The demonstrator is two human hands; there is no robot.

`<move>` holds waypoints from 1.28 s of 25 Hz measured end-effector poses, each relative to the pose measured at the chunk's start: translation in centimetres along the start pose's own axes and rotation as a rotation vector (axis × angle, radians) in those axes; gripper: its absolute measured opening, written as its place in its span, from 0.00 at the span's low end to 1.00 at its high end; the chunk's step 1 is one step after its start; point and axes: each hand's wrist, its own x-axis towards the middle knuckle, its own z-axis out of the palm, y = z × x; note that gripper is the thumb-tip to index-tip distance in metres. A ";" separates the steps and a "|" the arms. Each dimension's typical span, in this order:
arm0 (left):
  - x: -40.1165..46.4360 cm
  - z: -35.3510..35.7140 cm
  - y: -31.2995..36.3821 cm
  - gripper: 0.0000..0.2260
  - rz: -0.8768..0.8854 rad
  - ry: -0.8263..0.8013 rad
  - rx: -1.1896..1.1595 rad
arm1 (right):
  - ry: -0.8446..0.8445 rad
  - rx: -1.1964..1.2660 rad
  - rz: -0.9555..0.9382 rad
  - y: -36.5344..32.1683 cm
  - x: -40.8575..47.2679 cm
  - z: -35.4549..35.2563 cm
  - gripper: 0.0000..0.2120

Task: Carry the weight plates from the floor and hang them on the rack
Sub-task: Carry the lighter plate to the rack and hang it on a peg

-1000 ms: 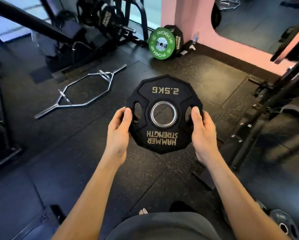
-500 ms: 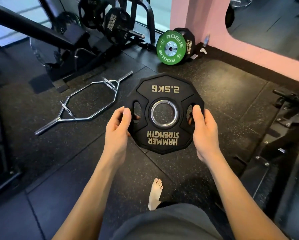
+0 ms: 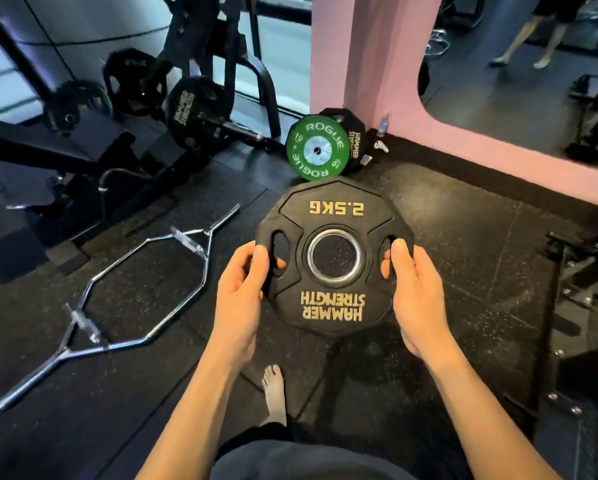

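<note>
You hold the small black plate [image 3: 334,256] up in the middle of the frame, off the floor [image 3: 463,271]. Your left hand [image 3: 236,299] has a closed grip on its left side, with fingers poking through the slot. Your right hand [image 3: 417,299] has a closed grip on the right side the same way. I think you are carrying it to the rack [image 3: 217,109] at the upper left, where other black plates already hang. Keep both hands tight and the plate flat. Step around the silver bar [image 3: 124,299] on the floor at the left. Line the plate's round hole up with a free peg, then slide it on slowly. The green plate [image 3: 316,147] waits by the pink wall.
</note>
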 end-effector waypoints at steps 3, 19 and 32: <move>10.0 -0.4 0.8 0.12 -0.021 -0.097 0.030 | 0.138 0.001 0.015 -0.9 6.8 4.1 0.20; 54.1 14.8 0.8 0.11 0.008 -0.476 0.087 | 0.485 0.129 -0.046 -3.6 45.9 8.1 0.16; 86.6 34.4 -3.1 0.07 -0.042 -0.656 -0.090 | 0.644 0.106 -0.072 -4.7 80.6 4.4 0.14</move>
